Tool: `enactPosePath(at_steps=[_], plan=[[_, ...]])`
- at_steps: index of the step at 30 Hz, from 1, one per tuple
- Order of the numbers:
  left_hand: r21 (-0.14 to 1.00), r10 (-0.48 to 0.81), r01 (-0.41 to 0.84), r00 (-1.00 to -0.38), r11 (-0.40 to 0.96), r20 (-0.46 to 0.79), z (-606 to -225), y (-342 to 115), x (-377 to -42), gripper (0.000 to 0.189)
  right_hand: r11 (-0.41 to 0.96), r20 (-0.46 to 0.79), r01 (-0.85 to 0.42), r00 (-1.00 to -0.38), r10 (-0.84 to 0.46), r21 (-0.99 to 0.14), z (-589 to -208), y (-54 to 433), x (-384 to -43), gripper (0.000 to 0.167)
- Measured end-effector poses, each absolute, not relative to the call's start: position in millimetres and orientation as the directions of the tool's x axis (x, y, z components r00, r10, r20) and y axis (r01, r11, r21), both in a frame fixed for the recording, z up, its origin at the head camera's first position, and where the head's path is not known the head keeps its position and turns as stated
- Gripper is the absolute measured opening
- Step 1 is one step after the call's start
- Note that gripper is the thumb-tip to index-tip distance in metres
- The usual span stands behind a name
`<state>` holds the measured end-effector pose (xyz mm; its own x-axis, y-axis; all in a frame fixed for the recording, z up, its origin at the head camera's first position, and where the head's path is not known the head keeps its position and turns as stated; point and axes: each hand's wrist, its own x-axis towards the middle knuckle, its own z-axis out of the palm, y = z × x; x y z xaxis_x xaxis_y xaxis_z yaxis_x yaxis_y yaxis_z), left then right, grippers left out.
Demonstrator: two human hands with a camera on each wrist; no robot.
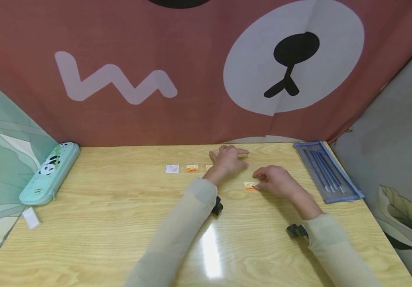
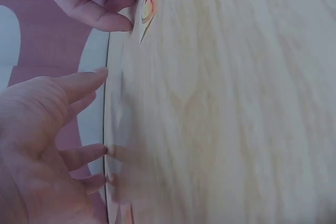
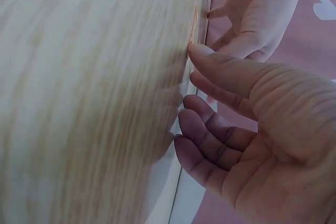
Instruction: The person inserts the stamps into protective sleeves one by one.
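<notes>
My right hand [image 1: 277, 181] pinches a small orange picture card [image 1: 250, 186] by its right end, between thumb and fingers. Seen in the left wrist view, this card [image 2: 149, 4] is tilted close over the tabletop. My left hand [image 1: 226, 161] spreads its fingers low over the table, to the left of the right hand. Under its wrist side lies an orange card [image 1: 208, 168], partly hidden. Farther left, a second orange card [image 1: 192, 168] and a whitish card [image 1: 172, 168] continue the same row.
A mint panda pencil case [image 1: 50, 173] lies at the table's left edge, with a white eraser-like block [image 1: 31, 218] near it. At the right lies a blue-edged mesh pouch [image 1: 328, 171] holding several pencil-like sticks. A reddish cloth [image 1: 191, 119] hangs along the back edge.
</notes>
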<state>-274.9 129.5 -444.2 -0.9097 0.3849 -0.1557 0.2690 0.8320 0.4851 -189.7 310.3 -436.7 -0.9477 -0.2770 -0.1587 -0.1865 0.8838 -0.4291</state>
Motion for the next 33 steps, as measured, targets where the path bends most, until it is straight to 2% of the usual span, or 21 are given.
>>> enactPosePath(at_steps=[7, 12, 20, 24, 27, 33], plan=[[0.407, 0.37, 0.278, -0.915, 0.87, -0.164, -448, 134, -274, 0.04, 0.882, -0.117, -0.234, -0.945, -0.305, -0.408, -440, 309, -192, 0.021], [0.412, 0.361, 0.276, -0.921, 0.868, -0.144, -448, 135, -272, 0.033, 0.884, -0.133, -0.225, -0.944, -0.302, -0.409, -438, 307, -193, 0.013], [0.401, 0.37, 0.293, -0.92, 0.868, -0.128, -448, 133, -270, 0.011, 0.889, -0.092, -0.259, -0.945, -0.314, -0.377, -437, 303, -192, 0.009], [0.395, 0.375, 0.296, -0.917, 0.87, -0.137, -448, 131, -270, 0.002, 0.879, -0.087, -0.287, -0.935, -0.343, -0.381, -437, 301, -192, 0.014], [0.403, 0.382, 0.302, -0.915, 0.864, -0.132, -448, 132, -271, 0.004, 0.881, -0.093, -0.282, -0.936, -0.34, -0.38, -437, 300, -192, 0.018], [0.393, 0.356, 0.296, -0.93, 0.871, -0.087, -451, 133, -273, 0.011, 0.888, -0.085, -0.282, -0.939, -0.333, -0.362, -438, 297, -193, 0.009]])
